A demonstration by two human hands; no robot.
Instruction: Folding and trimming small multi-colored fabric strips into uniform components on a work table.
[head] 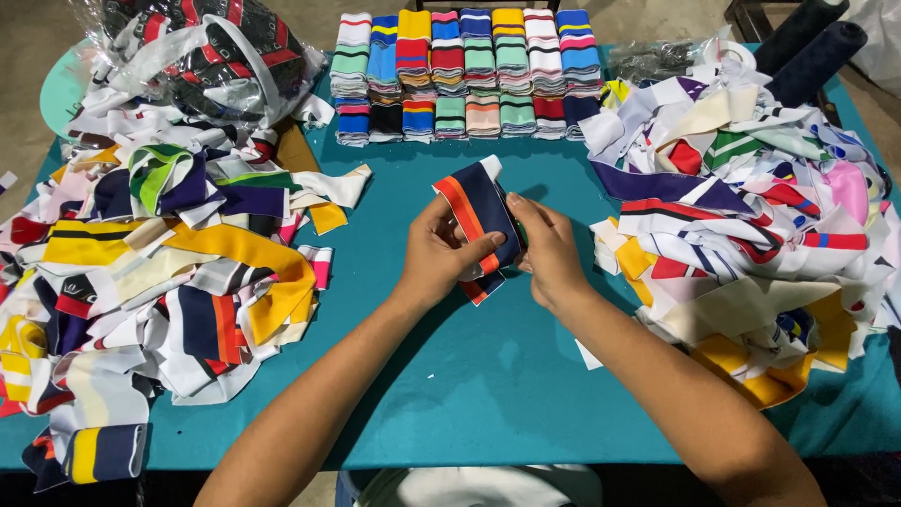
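Note:
Both hands meet over the middle of a teal-covered table (488, 376). Between them is a navy knit strip with an orange and white stripe (481, 211), folded over on itself. My left hand (439, 253) grips its left side, thumb lying across the strip's lower part. My right hand (546, 249) pinches the right edge, fingers curled behind the fabric. The strip's upper end stands up past my fingers; its lower end pokes out under my left thumb.
A heap of loose striped strips (160, 272) covers the left of the table, another heap (751, 216) the right. Neat rows of folded strips (465, 75) line the far edge. A clear plastic bag of strips (206, 52) sits far left, dark rolls (812, 42) far right.

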